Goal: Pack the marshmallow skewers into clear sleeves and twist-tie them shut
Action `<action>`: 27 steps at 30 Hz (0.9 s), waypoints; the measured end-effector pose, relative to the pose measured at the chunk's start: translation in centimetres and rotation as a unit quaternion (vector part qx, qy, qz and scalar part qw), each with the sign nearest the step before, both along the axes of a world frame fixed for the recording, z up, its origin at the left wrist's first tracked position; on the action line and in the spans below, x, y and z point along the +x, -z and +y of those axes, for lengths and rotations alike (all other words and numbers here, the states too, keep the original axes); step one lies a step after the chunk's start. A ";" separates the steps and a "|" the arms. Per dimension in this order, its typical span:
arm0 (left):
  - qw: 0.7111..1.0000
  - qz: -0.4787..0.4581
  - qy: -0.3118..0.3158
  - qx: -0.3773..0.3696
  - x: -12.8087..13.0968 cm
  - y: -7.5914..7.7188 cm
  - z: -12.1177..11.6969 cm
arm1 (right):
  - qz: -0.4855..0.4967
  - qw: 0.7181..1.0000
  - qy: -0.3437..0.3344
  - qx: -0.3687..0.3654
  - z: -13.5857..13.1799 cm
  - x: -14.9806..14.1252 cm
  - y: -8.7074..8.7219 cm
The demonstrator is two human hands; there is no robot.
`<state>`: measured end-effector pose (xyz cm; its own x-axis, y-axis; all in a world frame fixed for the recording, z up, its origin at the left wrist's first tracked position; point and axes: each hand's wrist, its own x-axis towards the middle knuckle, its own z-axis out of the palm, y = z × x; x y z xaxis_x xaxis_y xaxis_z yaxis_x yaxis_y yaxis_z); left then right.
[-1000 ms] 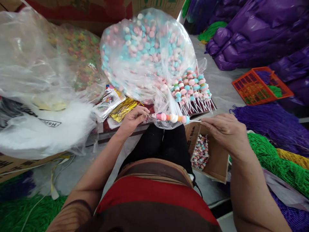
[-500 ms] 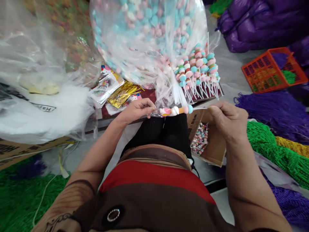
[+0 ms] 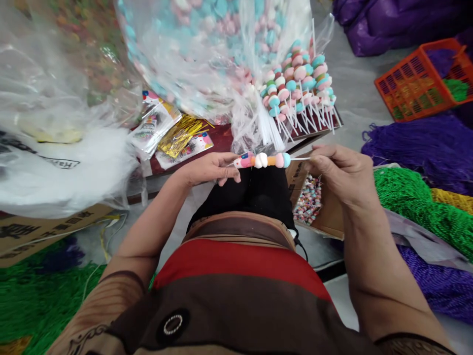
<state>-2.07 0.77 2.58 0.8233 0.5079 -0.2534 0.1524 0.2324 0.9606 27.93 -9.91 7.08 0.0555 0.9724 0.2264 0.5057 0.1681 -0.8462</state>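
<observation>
A marshmallow skewer [image 3: 271, 160] is held level between my two hands above my lap, with blue, pink, white and orange pieces on a white stick. My right hand [image 3: 342, 170] pinches the bare end of the stick. My left hand [image 3: 216, 168] is at the other end, its thumb and fingers on the printed clear plastic bag [image 3: 243, 161] that covers the skewer's tip. Just beyond, a pile of finished marshmallow skewers [image 3: 299, 81] lies on the table's right corner, with loose white sticks [image 3: 270, 132] beside it.
Behind stands a big clear bag of marshmallows [image 3: 192, 59]. Gold twist ties [image 3: 183, 133] and printed bags [image 3: 153, 129] lie at the table's left. Below on the right is a cardboard box [image 3: 332, 219] holding small wrapped pieces. An orange crate [image 3: 410, 84] sits on the floor.
The plastic bag has come further over the skewer's tip, its printed part now by my left fingers. My left fingers have straightened somewhat. The view has shifted slightly.
</observation>
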 end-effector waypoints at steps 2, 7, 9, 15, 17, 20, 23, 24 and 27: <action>0.999 0.019 0.044 -0.004 0.4 -0.8 -0.3 | 0.003 1.000 -0.007 -0.003 -0.4 0.1 0.0; 0.994 0.054 0.090 -0.007 1.0 -2.4 -0.3 | 0.040 0.999 0.011 -0.022 -1.0 0.2 0.1; 0.990 0.083 0.108 0.035 1.1 -3.3 0.3 | 0.044 0.998 0.014 -0.029 -0.9 0.1 0.1; 0.881 0.240 0.097 0.396 1.7 -6.4 2.6 | 0.114 0.992 0.041 -0.047 0.3 -1.1 0.7; 0.822 0.265 0.073 0.499 2.0 -6.8 3.0 | 0.141 0.987 0.050 -0.064 0.8 -1.6 1.2; 0.770 0.244 0.067 0.585 2.4 -6.6 3.7 | 0.183 0.977 0.033 -0.107 1.1 -2.6 1.9; 0.772 0.191 0.058 0.604 2.9 -7.0 4.9 | 0.249 0.954 -0.043 -0.160 1.4 -4.3 2.7; 0.782 0.167 0.043 0.599 3.2 -7.5 5.4 | 0.276 0.942 -0.074 -0.179 1.5 -5.1 3.0; 0.812 0.086 -0.019 0.577 3.9 -10.9 6.0 | 0.367 0.898 -0.125 -0.209 2.5 -7.8 3.9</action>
<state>1.79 6.79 13.46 0.8039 0.5134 0.3004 0.3209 -0.7995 0.5078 20.12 -7.45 3.19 -0.1919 0.9666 -0.1696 -0.2227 -0.2112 -0.9518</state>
